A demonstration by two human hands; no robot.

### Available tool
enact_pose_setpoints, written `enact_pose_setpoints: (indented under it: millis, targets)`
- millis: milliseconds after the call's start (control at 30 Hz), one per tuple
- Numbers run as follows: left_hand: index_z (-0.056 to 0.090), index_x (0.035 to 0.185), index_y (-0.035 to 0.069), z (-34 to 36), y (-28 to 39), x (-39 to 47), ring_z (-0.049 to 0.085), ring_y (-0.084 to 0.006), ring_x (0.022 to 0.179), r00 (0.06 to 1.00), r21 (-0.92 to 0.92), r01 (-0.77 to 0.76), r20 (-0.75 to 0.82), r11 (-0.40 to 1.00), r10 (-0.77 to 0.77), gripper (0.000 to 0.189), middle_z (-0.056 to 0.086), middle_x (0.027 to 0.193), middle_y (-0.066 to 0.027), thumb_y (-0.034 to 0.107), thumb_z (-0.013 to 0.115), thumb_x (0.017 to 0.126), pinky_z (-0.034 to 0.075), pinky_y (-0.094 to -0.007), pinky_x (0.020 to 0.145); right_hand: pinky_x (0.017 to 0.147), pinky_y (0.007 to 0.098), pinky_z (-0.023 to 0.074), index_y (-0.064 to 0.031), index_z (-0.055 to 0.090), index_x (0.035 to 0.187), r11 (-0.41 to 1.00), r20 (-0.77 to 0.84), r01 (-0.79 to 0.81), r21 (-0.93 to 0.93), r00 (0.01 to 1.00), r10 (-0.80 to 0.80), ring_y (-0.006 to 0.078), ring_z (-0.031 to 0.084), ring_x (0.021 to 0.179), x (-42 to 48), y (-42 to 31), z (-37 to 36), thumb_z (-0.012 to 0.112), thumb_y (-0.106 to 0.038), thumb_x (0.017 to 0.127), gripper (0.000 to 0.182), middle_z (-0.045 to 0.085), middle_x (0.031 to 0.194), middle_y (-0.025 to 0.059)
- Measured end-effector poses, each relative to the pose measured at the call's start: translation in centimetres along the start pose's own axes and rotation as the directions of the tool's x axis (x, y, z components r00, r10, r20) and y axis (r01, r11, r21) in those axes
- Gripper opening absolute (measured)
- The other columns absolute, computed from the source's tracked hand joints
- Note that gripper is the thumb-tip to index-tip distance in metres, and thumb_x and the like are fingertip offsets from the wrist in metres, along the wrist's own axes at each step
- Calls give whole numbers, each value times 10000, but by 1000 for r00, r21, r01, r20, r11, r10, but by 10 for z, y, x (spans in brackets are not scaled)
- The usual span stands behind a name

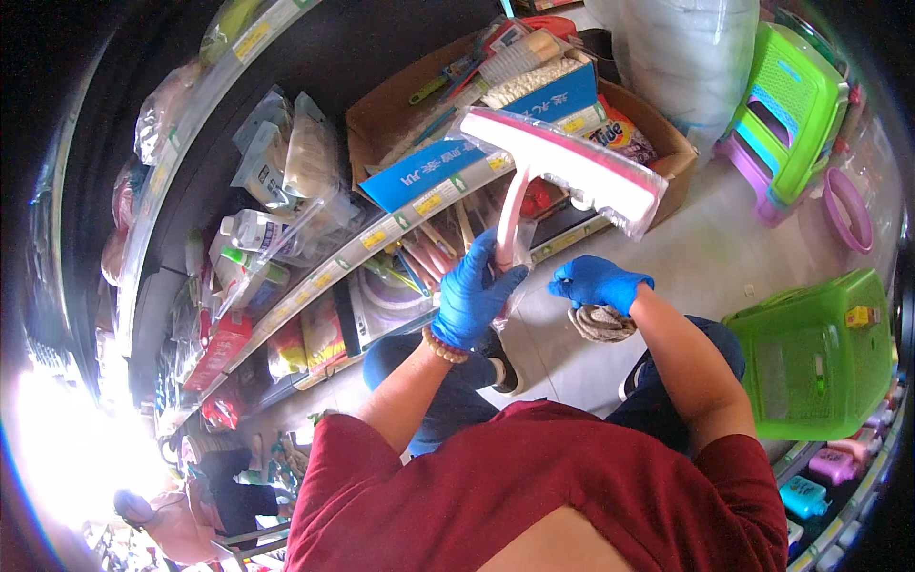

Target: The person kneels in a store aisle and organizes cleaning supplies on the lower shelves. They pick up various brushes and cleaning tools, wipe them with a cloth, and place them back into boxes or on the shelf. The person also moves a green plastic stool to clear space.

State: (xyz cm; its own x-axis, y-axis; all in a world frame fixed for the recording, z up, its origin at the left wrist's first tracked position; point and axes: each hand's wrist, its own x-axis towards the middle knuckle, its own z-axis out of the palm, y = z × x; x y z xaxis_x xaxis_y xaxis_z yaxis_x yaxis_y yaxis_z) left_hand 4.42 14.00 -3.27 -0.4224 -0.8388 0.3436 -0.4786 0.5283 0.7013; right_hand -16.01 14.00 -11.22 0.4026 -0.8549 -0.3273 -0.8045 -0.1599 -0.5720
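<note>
My left hand (468, 297), in a blue glove and with a beaded bracelet at the wrist, grips the pink handle of a window squeegee (565, 157). The squeegee is wrapped in clear plastic. Its wide white head with a dark pink strip tilts down to the right, above the shelf edge. To the right, apart from the squeegee, my right hand (604, 284) is also gloved in blue. Its fingers are curled, and a bunched grey-brown cloth (604, 324) hangs beneath it, held in the fist.
A cardboard box (372, 107) behind the squeegee holds brushes and a Tide bag (620, 136). Shelves with price strips (372, 239) curve along the left. Stacked plastic stools (793, 114) and a green plastic basket (800, 365) stand at right. Another person (179, 522) is at lower left.
</note>
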Motion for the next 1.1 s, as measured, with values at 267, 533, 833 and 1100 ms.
enact_pose_setpoints:
  millis: [267, 533, 833, 1100]
  targets:
    - [472, 1200, 140, 56, -45, -9, 609, -173, 721, 990, 91, 22, 134, 996, -34, 508, 613, 862, -88, 214, 684, 744, 487, -297, 644, 475, 220, 393, -50, 595, 854, 622, 16, -63, 781, 997, 81, 89, 503, 527, -35, -30, -32, 546, -434, 842, 388, 539, 596, 33]
    - [453, 1170, 99, 102, -116, -32, 618, -265, 746, 949, -41, 293, 134, 955, -285, 526, 611, 818, -142, 269, 683, 729, 473, -350, 664, 712, 441, 457, -66, 646, 819, 999, -158, -38, -29, 987, 33, 368, 584, 792, -19, -7, 12, 490, -436, 806, 402, 613, 850, 186]
    - [440, 1147, 46, 96, -215, 76, 591, -383, 823, 928, 71, 316, -230, 946, -293, 556, 611, 881, -205, 293, 679, 710, 469, -412, 689, 716, 437, 447, -81, 613, 864, 997, -75, 75, -37, 994, -77, 369, 575, 801, -2, -21, 13, 476, -416, 825, 364, 604, 844, 199]
    - [369, 1299, 39, 91, -298, 140, 369, -336, 1210, 907, 409, 417, -135, 811, -398, 748, 358, 1329, -206, 409, 641, 710, 325, -376, 995, 653, 426, 468, -48, 603, 838, 990, -211, 123, -75, 968, -137, 346, 599, 714, -10, -11, 24, 499, -407, 822, 375, 607, 736, 177]
